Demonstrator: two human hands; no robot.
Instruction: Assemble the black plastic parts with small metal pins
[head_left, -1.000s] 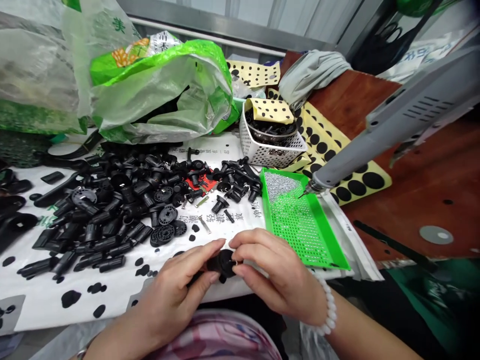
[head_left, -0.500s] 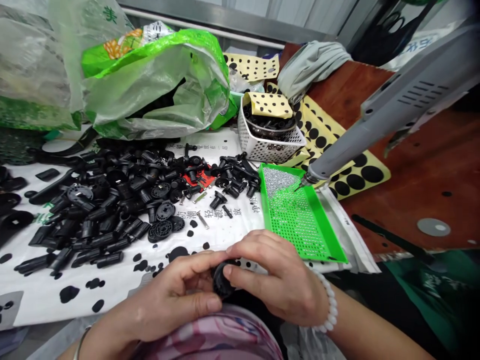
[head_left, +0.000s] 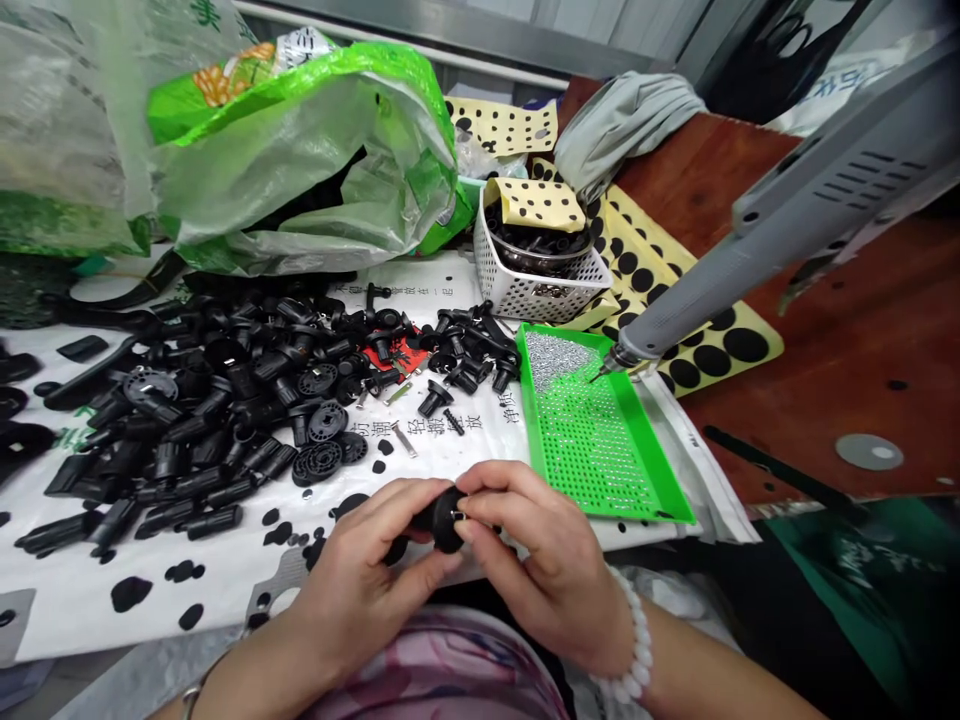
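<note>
A black round plastic part (head_left: pixel 448 522) is held in front of my body, its disc-shaped face turned to the right. My left hand (head_left: pixel 367 550) is closed around it, thumb below and fingers over the top, hiding its rear. At the face of the part, my right hand (head_left: pixel 544 560) pinches a small shiny metal piece (head_left: pixel 457 515) between thumb and fingertips; most of that piece is covered. Beyond the hands lies a heap of black plastic parts (head_left: pixel 225 400), ribbed tubes and discs among them. A few metal strips (head_left: pixel 405 441) rest on the white sheet near the heap.
A green perforated tray (head_left: pixel 600 440) holding small silvery screws stands to the right. Over it hangs a grey electric screwdriver (head_left: pixel 697 290). Behind are a white basket (head_left: pixel 536 290), yellow sheets of black dots (head_left: pixel 697 360) and a green plastic bag (head_left: pixel 315 180).
Both hands have risen slightly with the black part, whose face has turned toward the right. My right fingers have shifted from covering its top to pinching at its face.
</note>
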